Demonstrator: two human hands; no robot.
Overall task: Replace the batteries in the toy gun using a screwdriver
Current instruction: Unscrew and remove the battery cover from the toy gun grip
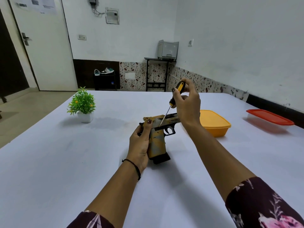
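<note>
The left grip (141, 142) is closed around the handle of the toy gun (160, 129), holding it above the white desk (65, 162) with the barrel pointing right. The right grip (186, 104) is closed on the screwdriver (171, 104), handle up, just above the gun. The shaft slants down-left and its tip touches the gun's side just above the trigger. A yellow box (215, 124) sits behind the right wrist; a red-lidded box (269, 119) and a potted plant (82, 104) stand well apart.
</note>
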